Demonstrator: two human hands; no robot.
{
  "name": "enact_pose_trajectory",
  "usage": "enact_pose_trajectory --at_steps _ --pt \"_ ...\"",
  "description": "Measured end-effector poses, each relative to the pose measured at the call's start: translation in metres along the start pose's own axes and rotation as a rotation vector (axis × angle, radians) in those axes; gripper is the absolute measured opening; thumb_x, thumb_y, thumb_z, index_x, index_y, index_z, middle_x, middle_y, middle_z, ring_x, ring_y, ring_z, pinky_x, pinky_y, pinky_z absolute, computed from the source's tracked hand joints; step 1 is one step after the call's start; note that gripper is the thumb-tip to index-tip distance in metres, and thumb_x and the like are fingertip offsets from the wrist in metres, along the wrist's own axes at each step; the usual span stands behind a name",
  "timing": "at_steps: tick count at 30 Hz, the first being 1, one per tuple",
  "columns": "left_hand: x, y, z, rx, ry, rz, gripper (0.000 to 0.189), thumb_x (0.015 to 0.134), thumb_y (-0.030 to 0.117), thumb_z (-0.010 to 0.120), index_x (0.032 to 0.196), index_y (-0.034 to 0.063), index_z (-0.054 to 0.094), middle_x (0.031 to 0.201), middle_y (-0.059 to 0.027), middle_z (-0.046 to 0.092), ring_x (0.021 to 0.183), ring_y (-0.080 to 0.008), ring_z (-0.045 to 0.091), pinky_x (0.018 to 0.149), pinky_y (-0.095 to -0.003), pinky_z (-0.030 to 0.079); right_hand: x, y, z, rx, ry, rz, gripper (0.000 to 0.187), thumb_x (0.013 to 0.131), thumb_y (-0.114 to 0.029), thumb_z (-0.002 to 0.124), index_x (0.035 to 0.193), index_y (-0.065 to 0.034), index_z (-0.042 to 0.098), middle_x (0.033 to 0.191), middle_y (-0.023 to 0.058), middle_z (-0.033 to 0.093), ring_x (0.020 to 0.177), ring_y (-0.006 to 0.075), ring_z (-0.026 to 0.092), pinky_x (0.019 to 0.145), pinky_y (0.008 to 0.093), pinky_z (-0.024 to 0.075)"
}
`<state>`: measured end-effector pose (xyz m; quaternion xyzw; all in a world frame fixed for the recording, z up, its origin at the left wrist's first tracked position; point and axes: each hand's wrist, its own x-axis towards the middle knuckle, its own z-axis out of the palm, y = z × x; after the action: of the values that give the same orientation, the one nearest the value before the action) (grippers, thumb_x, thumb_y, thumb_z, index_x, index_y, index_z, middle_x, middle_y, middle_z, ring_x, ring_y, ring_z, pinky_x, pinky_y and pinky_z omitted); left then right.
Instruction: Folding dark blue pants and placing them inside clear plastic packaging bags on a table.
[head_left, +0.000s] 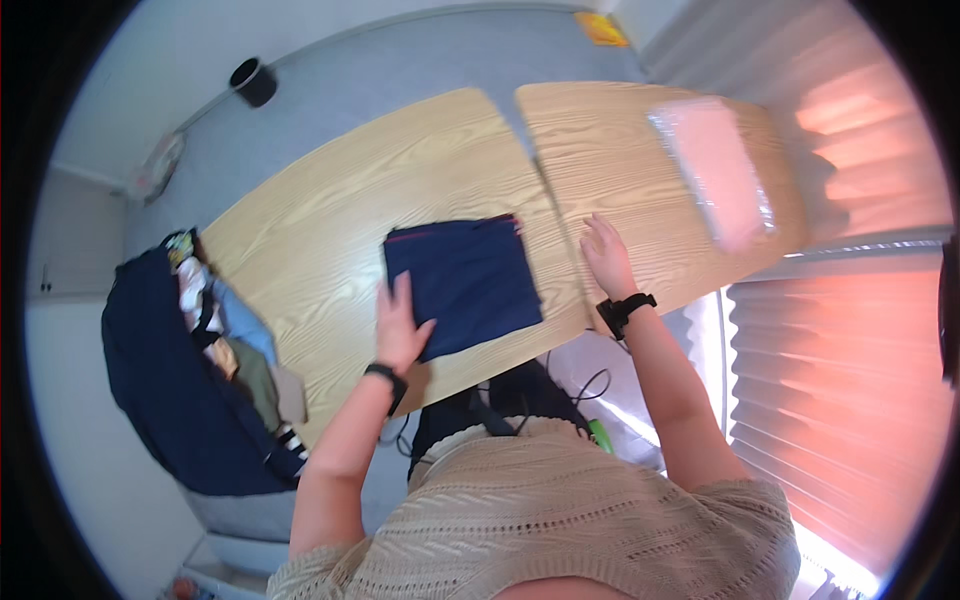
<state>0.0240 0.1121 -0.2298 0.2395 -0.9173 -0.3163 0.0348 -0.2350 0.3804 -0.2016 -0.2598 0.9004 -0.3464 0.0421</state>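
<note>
A folded navy blue garment (472, 289) with a thin red line along its far edge lies flat on the wood-grain table (345, 202). My left hand (397, 326) touches its left edge, fingers apart and thumb over the near left corner. To the right of the cloth, my right hand (606, 255) is over the second table (600, 150), fingers spread and nothing in them. Whether it touches the tabletop I cannot tell. Black bands are on both wrists.
A pile of clothes (247, 322), with a large navy piece (165, 375) outermost, is at the table's left end. A pink item in clear plastic (716, 172) lies on the right table. A narrow gap separates the tables. A black bin (255, 82) stands on the floor beyond.
</note>
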Motion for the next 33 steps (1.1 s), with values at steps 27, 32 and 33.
enact_pose_trajectory --at_steps 27,32,33 --pt "0.022 0.03 0.1 -0.106 0.112 -0.659 0.061 0.08 0.02 0.072 0.125 -0.0059 0.039 0.118 -0.0271 0.056 0.109 -0.0405 0.055 0.094 -0.0424 0.044 0.079 0.307 -0.185 -0.872 0.025 0.555 0.017 0.081 -0.016 0.052 0.08 -0.0092 0.068 0.089 0.0079 0.068 0.086 0.0265 0.065 0.073 0.0411 0.0514" --pt "0.013 0.008 0.103 -0.082 0.139 -0.677 0.064 0.079 0.022 0.072 0.127 -0.0028 0.038 0.119 -0.0265 0.056 0.11 -0.0421 0.054 0.092 -0.0443 0.044 0.084 0.282 -0.188 -0.672 0.229 0.523 0.015 0.08 -0.019 0.055 0.078 -0.0117 0.068 0.083 0.0099 0.068 0.081 0.0285 0.066 0.07 0.0401 0.0516" --pt "0.016 0.012 0.104 -0.084 0.132 -0.67 0.064 0.079 0.022 0.072 0.127 -0.0028 0.038 0.119 -0.0265 0.056 0.11 -0.0421 0.054 0.092 -0.0443 0.044 0.079 0.282 -0.193 -0.613 0.261 0.501 0.016 0.08 -0.021 0.055 0.077 -0.0113 0.068 0.082 0.0106 0.067 0.081 0.0295 0.065 0.071 0.0407 0.0512"
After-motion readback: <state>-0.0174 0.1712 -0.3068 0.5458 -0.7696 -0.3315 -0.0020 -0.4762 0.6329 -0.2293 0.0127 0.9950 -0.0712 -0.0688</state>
